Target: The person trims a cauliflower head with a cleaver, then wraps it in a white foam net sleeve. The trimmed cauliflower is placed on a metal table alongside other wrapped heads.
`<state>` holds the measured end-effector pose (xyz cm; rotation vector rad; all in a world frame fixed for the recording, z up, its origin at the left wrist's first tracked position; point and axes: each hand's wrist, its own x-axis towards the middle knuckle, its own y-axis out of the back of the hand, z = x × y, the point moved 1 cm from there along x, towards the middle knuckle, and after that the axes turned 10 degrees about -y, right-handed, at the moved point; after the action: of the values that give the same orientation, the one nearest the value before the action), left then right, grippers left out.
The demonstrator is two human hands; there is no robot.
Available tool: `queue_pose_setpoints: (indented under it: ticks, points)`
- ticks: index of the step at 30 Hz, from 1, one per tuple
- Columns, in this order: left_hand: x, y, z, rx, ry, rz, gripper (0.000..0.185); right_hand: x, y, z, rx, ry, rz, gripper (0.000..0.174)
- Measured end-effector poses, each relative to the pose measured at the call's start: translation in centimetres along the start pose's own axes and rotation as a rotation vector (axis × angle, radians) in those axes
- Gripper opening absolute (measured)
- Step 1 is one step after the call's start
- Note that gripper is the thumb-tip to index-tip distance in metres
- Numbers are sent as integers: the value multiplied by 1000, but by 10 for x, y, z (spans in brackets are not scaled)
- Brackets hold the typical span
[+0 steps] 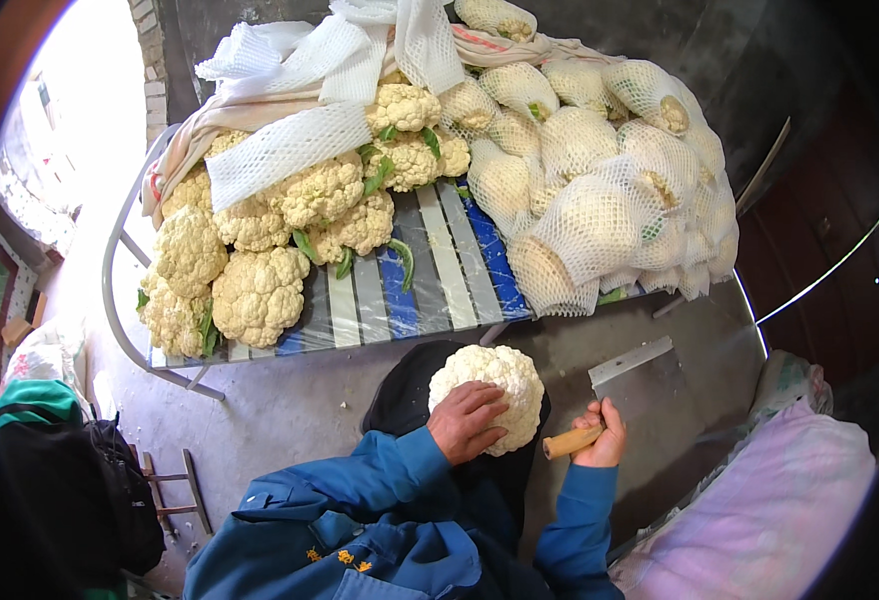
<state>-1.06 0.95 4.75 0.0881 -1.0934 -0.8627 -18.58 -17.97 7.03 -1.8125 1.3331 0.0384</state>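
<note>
A whitish cauliflower head (pixel 511 386) rests on my lap, florets facing up. My left hand (pixel 469 424) lies over its left side, fingers spread across the curds. To the right, my right hand (pixel 603 435) grips the wooden handle (pixel 571 442) of a cleaver, whose broad metal blade (pixel 638 379) points away from me, apart from the cauliflower. Beyond my knees, bare cauliflower heads (pixel 259 296) are piled at the left of a striped bed-like stand (pixel 439 262). Cauliflowers in white foam netting (pixel 597 217) are heaped at its right.
Empty foam net sleeves (pixel 289 150) and a cloth (pixel 207 120) lie over the pile at back left. The stand's bent metal frame (pixel 109 285) curves at its left end. A large pinkish sack (pixel 769 517) is at my right; a black bag (pixel 121 487) and small wooden rack (pixel 184 491) are at left.
</note>
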Motion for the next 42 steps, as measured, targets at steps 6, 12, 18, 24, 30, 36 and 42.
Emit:
queue_pose_setpoints:
  ticks: [6, 12, 18, 24, 30, 36, 42]
  points:
    - [6, 5, -2, -29, 3, -43, 42, -16, -27, 1, -4, 23, -48, 5]
    - [8, 4, -5, -145, 48, -17, 44, -18, -49, 1, -77, 0, -59, 6]
    - [8, 14, -12, -368, 260, 7, 46, -17, -80, 15, -133, 12, -88, 9]
    - [14, 39, -14, -606, 369, 6, 50, -18, -107, 39, -314, 172, -85, 11]
    - [26, 47, -7, -740, 481, -141, 59, -27, -126, 48, -435, 161, -142, 11]
    - [39, 43, 3, -789, 632, -154, 61, -28, -124, 54, -536, 91, -209, 13]
    - [33, 26, -2, -688, 431, -199, 58, -33, -115, 45, -632, 105, -283, 17]
